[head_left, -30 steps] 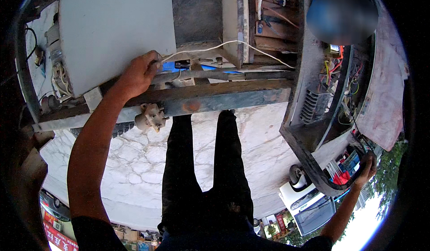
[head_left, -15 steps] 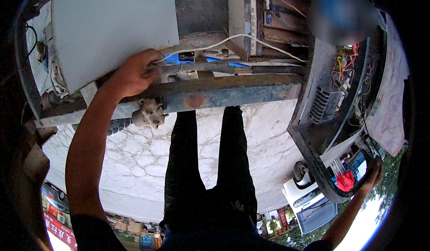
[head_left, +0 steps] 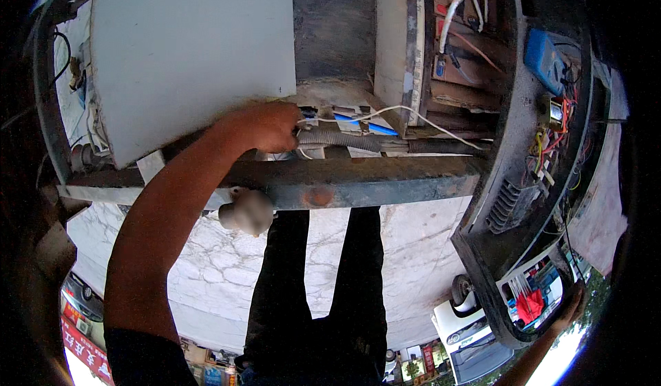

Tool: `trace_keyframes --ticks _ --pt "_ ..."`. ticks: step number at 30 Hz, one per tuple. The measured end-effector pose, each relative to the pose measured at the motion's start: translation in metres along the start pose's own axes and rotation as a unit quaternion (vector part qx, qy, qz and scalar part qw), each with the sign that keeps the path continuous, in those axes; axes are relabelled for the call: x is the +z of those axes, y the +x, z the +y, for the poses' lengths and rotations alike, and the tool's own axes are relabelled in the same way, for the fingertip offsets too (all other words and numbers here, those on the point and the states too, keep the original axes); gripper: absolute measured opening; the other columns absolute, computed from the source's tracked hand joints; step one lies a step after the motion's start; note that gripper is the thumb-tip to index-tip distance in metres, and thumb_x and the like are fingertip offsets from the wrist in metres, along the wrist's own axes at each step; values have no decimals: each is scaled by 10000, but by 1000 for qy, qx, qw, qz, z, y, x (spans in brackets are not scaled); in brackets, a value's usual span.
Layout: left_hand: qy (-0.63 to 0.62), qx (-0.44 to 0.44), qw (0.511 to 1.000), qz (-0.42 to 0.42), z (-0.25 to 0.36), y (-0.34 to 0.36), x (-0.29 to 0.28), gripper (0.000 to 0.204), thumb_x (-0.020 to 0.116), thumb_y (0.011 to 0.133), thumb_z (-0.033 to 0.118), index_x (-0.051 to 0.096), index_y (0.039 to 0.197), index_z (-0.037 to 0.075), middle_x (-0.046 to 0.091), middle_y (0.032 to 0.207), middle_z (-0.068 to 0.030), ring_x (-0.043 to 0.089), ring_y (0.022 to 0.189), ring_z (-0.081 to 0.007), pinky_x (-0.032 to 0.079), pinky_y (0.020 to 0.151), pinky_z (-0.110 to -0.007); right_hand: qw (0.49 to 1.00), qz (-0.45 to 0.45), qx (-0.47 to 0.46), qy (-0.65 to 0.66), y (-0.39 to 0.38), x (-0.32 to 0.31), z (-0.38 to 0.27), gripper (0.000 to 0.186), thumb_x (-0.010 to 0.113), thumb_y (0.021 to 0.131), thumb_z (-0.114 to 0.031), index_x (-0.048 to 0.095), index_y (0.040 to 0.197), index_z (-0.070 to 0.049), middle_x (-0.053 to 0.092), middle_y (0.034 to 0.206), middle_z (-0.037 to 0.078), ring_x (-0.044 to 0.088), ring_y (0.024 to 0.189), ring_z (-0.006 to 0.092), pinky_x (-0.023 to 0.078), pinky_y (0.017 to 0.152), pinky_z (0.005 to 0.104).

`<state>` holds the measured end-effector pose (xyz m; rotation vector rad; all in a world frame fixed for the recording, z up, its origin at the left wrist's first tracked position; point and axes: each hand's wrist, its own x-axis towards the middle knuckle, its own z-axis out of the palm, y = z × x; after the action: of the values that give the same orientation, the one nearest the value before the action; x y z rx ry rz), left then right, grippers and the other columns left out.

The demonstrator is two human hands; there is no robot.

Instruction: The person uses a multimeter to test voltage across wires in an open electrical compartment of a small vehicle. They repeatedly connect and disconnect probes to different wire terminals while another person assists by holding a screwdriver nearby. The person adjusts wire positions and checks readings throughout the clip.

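Observation:
My left hand (head_left: 272, 128) is closed, its fingers pinched at the end of a thin white wire (head_left: 385, 112) just below the grey panel's lower corner. Beside those fingers runs a grey corrugated conduit (head_left: 341, 140), lying behind the rusty metal crossbar (head_left: 385, 179). The wire's far part trails to the right over the conduit. Low on the right, my right hand (head_left: 573, 307) is wrapped at the outer edge of the curved black frame (head_left: 506, 324); its fingers show only in part.
A large grey panel (head_left: 193, 62) stands at the upper left. Below the crossbar hangs a roundish metal fitting (head_left: 248, 212). On the right frame lie a blue meter (head_left: 545, 61), coloured wires (head_left: 544, 145) and a finned module (head_left: 509, 203). A white vehicle (head_left: 468, 334) stands beyond.
My left hand has moved to the right along the conduit, past the panel's corner. The view has shifted, so the frame and crossbar sit lower. My right hand stays at the frame.

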<state>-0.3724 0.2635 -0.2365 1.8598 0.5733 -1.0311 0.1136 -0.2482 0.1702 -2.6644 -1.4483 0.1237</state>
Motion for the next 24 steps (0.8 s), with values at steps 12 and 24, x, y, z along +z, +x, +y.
trace_keyframes --ticks 12,24 --pt "-97 7 974 204 6 -85 6 500 555 916 355 490 1310 54 606 1144 -210 562 1091 -356 410 996 -428 978 -34 110 176 3 -15 19 434 440 963 -189 451 1279 109 498 1303 225 526 1148 290 430 974 367" --pt "-726 37 497 473 68 -62 251 224 593 896 191 607 988 -13 597 801 -73 567 698 -156 468 661 -293 988 70 135 -41 22 -10 17 349 454 936 -62 516 1258 57 542 1258 212 549 1133 306 477 933 369"
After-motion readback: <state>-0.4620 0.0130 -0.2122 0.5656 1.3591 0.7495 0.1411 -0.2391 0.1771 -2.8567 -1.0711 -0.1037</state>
